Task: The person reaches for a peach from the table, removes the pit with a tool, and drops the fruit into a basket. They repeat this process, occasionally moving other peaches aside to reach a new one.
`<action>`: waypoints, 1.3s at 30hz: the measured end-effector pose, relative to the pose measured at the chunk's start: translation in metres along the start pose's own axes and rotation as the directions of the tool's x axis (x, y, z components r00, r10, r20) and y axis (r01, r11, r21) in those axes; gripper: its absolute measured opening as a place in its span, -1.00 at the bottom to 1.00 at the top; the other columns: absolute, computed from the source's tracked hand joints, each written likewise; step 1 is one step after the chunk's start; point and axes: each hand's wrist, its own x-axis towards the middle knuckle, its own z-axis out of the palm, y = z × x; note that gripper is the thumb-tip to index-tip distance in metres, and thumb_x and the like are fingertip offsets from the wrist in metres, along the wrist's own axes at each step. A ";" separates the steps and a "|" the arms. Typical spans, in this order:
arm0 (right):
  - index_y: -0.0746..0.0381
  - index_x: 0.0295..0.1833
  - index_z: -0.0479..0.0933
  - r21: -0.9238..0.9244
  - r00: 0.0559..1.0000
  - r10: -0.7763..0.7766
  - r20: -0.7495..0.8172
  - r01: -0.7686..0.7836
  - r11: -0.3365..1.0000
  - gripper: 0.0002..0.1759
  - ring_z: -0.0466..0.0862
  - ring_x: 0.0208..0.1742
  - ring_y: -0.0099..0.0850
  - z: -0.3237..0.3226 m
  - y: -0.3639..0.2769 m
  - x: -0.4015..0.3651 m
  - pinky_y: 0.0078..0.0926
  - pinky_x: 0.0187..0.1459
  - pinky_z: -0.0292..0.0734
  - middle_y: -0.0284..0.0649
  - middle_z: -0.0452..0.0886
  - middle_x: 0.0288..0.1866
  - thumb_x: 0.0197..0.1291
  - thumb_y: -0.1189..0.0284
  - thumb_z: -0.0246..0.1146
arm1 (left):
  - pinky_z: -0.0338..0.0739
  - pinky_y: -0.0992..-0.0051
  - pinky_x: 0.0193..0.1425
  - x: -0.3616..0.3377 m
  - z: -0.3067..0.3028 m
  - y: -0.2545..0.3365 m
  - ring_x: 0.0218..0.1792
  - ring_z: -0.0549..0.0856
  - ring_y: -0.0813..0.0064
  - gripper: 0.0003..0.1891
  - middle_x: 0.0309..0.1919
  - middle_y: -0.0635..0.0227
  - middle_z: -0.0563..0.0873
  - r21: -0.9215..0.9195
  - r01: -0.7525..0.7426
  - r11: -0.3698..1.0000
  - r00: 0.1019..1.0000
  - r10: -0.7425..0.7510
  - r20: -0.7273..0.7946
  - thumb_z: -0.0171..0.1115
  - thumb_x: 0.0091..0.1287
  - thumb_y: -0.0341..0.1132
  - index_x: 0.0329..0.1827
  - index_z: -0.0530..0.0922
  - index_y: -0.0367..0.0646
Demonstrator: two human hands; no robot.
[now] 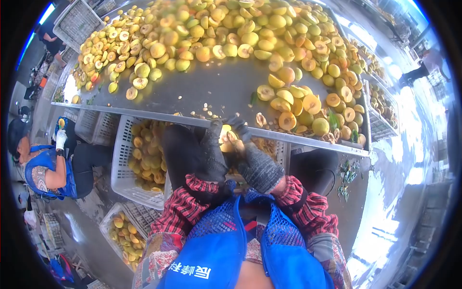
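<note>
Grey gloves: left hand (214,144) and right hand (259,161) meet at the near rim of the surface (202,89); grip reads as closed on fruit from both sides, share per hand unclear.
Cut fruit (225,132): between the hands, just on the lap side of the rim; a browner piece (235,142) sits against it, flesh or pit, can't tell.
Pressure: light and even from both sides, on the skin; my read is wet flesh bruises and slips if squeezed.
Fingertips: partly hidden; best kept off the cut face, gloves probably lose traction once juicy.
Rim: metal edge right beside the knuckles; work clear of it so neither glove nor fruit scrapes.
Pit bits (207,108): loose on the surface just past the hands; don't drag fruit through them.
Left crate (137,193): white plastic, beside the left knee, holding yellow fruit; lower in over its wall, don't toss.
Fruit pile (231,33): mostly halves, heaped across the far side and down the right; take from the near fringe, heap could roll.
Co-worker (48,168): seated well apart at left, white glove (61,138) raised.
</note>
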 end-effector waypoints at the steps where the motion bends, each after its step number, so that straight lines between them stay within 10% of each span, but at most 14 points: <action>1: 0.24 0.32 0.03 0.000 1.000 0.001 0.001 -0.001 1.000 -0.31 0.51 -0.24 -0.12 0.004 0.004 0.000 -0.31 -0.22 0.41 0.06 0.39 -0.12 0.04 0.51 0.09 | 0.47 0.36 -0.03 -0.002 -0.002 -0.001 -0.15 0.54 0.28 -0.54 -0.15 0.08 0.53 0.037 -0.053 0.998 0.998 0.051 0.047 -0.11 0.32 -0.12 0.02 0.36 -0.40; 4: 0.22 0.32 0.02 0.037 0.999 0.036 0.021 -0.037 0.999 -0.31 0.50 -0.22 -0.11 0.009 0.007 0.000 -0.33 -0.22 0.41 0.07 0.41 -0.13 0.02 0.56 0.06 | 0.48 0.36 -0.05 -0.006 -0.001 -0.003 -0.17 0.56 0.29 -0.57 -0.18 0.08 0.55 0.106 -0.161 0.981 0.979 0.144 0.145 -0.12 0.31 -0.15 -0.01 0.38 -0.41; 6: 0.21 0.33 -0.01 0.011 0.997 0.044 0.064 -0.044 0.999 -0.29 0.51 -0.24 -0.12 0.009 0.005 0.003 -0.32 -0.23 0.42 0.05 0.45 -0.18 0.00 0.59 0.03 | 0.50 0.43 -0.08 -0.007 0.013 0.001 -0.23 0.58 0.33 -0.57 -0.25 0.10 0.58 0.771 -0.190 0.607 0.961 0.274 0.021 -0.13 0.31 -0.16 -0.04 0.40 -0.43; 10: 0.22 0.31 0.02 0.010 0.998 -0.053 0.017 0.053 0.999 -0.32 0.53 -0.29 -0.13 0.008 0.003 0.007 -0.30 -0.26 0.43 0.01 0.49 -0.32 0.00 0.60 0.02 | 0.50 0.50 -0.09 -0.003 0.021 0.005 -0.25 0.59 0.39 -0.63 -0.29 0.16 0.60 0.177 0.060 0.982 0.963 -0.010 -0.271 -0.11 0.29 -0.23 -0.04 0.42 -0.39; 12: 0.22 0.29 0.05 0.039 0.995 -0.051 0.086 0.048 0.998 -0.34 0.53 -0.34 -0.12 0.015 0.010 0.009 -0.29 -0.30 0.43 -0.02 0.49 -0.43 0.01 0.58 0.03 | 0.49 0.51 -0.09 -0.011 0.017 0.007 -0.25 0.60 0.43 -0.68 -0.32 0.19 0.61 0.909 -0.241 0.339 0.954 0.253 0.159 -0.10 0.25 -0.33 -0.04 0.43 -0.35; 16: 0.23 0.25 0.10 0.096 1.000 -0.021 0.021 0.019 0.995 -0.39 0.53 -0.34 -0.09 0.015 0.006 0.003 -0.28 -0.32 0.42 -0.02 0.48 -0.47 0.01 0.54 0.05 | 0.48 0.50 -0.07 -0.003 -0.019 -0.002 -0.24 0.60 0.44 -0.71 -0.30 0.16 0.60 0.922 -0.248 0.298 0.957 0.223 0.185 -0.10 0.23 -0.40 -0.03 0.43 -0.31; 18: 0.25 0.26 0.09 0.123 0.986 0.077 0.149 -0.096 0.988 -0.38 0.53 -0.34 -0.08 0.013 0.007 0.003 -0.26 -0.33 0.42 -0.01 0.48 -0.46 0.02 0.49 0.07 | 0.48 0.50 -0.07 0.006 -0.060 -0.013 -0.23 0.60 0.43 -0.70 -0.28 0.12 0.59 0.793 -0.561 -0.238 0.684 0.406 0.606 -0.10 0.24 -0.38 -0.03 0.43 -0.32; 22: 0.25 0.15 0.23 0.108 0.976 0.085 0.202 -0.108 0.988 -0.48 0.54 -0.35 -0.08 0.008 0.008 -0.001 -0.24 -0.33 0.41 0.00 0.47 -0.44 0.01 0.46 0.10 | 0.47 0.50 -0.06 -0.008 -0.019 0.020 -0.21 0.59 0.42 -0.70 -0.25 0.14 0.59 0.832 -0.551 -0.069 0.820 0.139 0.555 -0.06 0.23 -0.38 -0.02 0.43 -0.33; 25: 0.28 -0.02 0.35 0.128 0.954 0.085 0.289 -0.126 0.984 -0.64 0.53 -0.36 -0.09 0.002 0.006 -0.002 -0.24 -0.33 0.41 0.01 0.47 -0.39 0.00 0.45 0.12 | 0.48 0.48 -0.07 -0.011 0.000 0.024 -0.20 0.60 0.41 -0.70 -0.22 0.14 0.59 0.911 -0.275 0.307 0.941 -0.109 0.321 -0.04 0.23 -0.36 -0.05 0.45 -0.36; 27: 0.26 -0.16 0.48 0.221 0.924 0.156 0.348 -0.243 0.945 -0.73 0.52 -0.42 -0.06 0.007 0.013 -0.004 -0.21 -0.37 0.42 0.01 0.46 -0.46 -0.04 0.42 0.14 | 0.43 0.42 0.05 -0.004 -0.020 0.017 -0.06 0.53 0.30 -0.72 -0.12 0.10 0.52 0.498 0.205 0.843 0.937 -0.315 0.149 -0.04 0.28 -0.31 -0.07 0.39 -0.37; 31: 0.30 -0.49 0.48 0.064 0.905 -0.310 0.290 0.305 0.950 -0.80 0.54 -0.45 -0.14 0.014 0.027 -0.009 -0.26 -0.42 0.43 -0.04 0.48 -0.51 -0.08 0.36 0.17 | 0.49 0.52 -0.11 -0.004 -0.027 0.011 -0.22 0.61 0.40 -0.71 -0.22 0.09 0.61 0.756 0.002 0.654 0.957 -0.220 0.188 -0.09 0.29 -0.31 -0.18 0.48 -0.40; 33: 0.29 -0.44 0.49 0.503 0.867 0.088 0.491 -0.365 0.783 -0.78 0.53 -0.51 -0.17 0.013 0.020 -0.007 -0.33 -0.46 0.41 -0.06 0.44 -0.61 -0.14 0.34 0.20 | 0.48 0.47 -0.03 -0.007 -0.023 0.014 -0.13 0.56 0.32 -0.75 -0.19 0.09 0.56 0.614 0.152 0.774 0.942 -0.302 0.147 -0.05 0.28 -0.32 -0.13 0.43 -0.36; 37: 0.26 -0.29 0.37 0.692 0.850 0.103 0.516 -0.484 0.535 -0.84 0.37 -0.75 -0.62 -0.008 0.000 -0.008 -0.68 -0.78 0.27 -0.33 0.39 -0.64 0.04 0.41 0.11 | 0.48 0.48 -0.06 -0.006 -0.012 0.018 -0.14 0.57 0.35 -0.76 -0.21 0.15 0.56 0.742 0.128 0.658 0.946 -0.304 0.107 -0.04 0.27 -0.33 -0.15 0.45 -0.34; 39: 0.23 -0.31 0.41 0.735 0.739 0.143 0.658 -0.672 0.092 -0.79 0.29 -0.81 -0.50 -0.011 -0.005 -0.011 -0.56 -0.77 0.20 -0.32 0.30 -0.74 -0.02 0.35 0.20 | 0.53 0.48 -0.19 -0.011 -0.008 0.014 -0.22 0.61 0.38 -0.65 -0.21 0.12 0.60 0.746 -0.153 0.648 0.950 -0.113 0.292 -0.19 0.33 -0.24 -0.16 0.47 -0.37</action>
